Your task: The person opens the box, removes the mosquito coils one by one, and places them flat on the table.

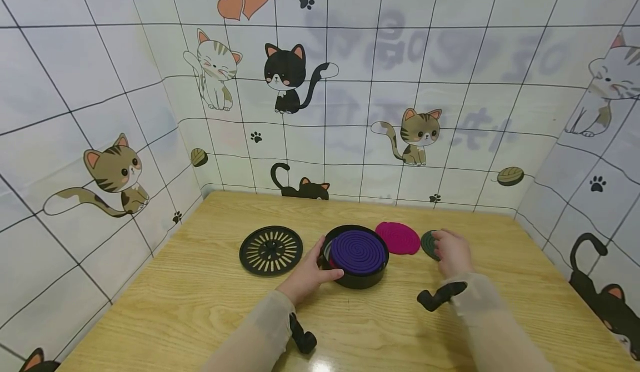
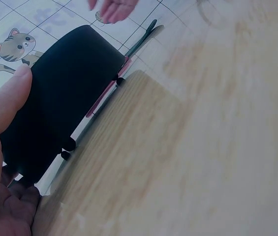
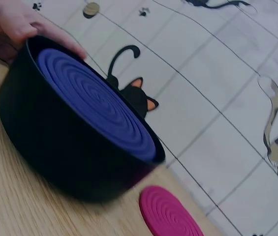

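My left hand [image 1: 311, 275] grips the left side of a round black mosquito coil case [image 1: 364, 281], thumb in front and fingers behind. Inside the case, a purple mosquito coil [image 1: 358, 251] lies near the rim, with a bit of pink showing at its left edge. My right hand [image 1: 452, 252] is over a dark green coil [image 1: 428, 244] on the table. In the left wrist view, a gap separates its loose fingers from the green coil [image 2: 143, 39]. Right of the case lies a pink coil [image 1: 398, 238], also visible in the right wrist view.
A black slotted lid [image 1: 271, 251] with a raised centre lies left of the case on the wooden table [image 1: 165, 311]. Sheets printed with cats and grid lines [image 1: 350, 139] rise behind and on both sides. Black camera mounts [image 1: 440, 296] stick out from both wrists.
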